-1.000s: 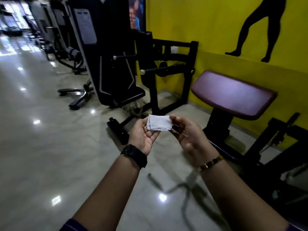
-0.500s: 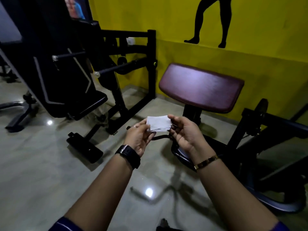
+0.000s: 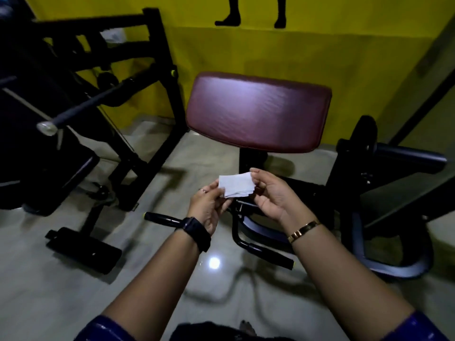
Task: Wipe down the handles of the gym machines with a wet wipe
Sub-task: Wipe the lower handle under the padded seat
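Observation:
A folded white wet wipe [image 3: 235, 185] is held in front of me between both hands. My left hand [image 3: 208, 207] pinches its left edge and my right hand [image 3: 272, 196] pinches its right edge. Just below the hands lies a black curved bar with two handles: the left handle [image 3: 162, 219] pokes out past my left wrist, and the right handle [image 3: 269, 255] runs under my right forearm. Beyond the wipe stands a maroon arm pad [image 3: 256, 110] on a black post.
A black machine frame [image 3: 170, 77] with a chrome-capped bar [image 3: 46, 127] stands at the left, with a foot plate [image 3: 83, 249] on the glossy floor. A black padded roller [image 3: 408, 159] and curved frame sit at the right. The yellow wall [image 3: 295, 50] is behind.
The view has swung right and down toward the maroon-pad machine, which is now closer. Both hands still hold the wipe the same way.

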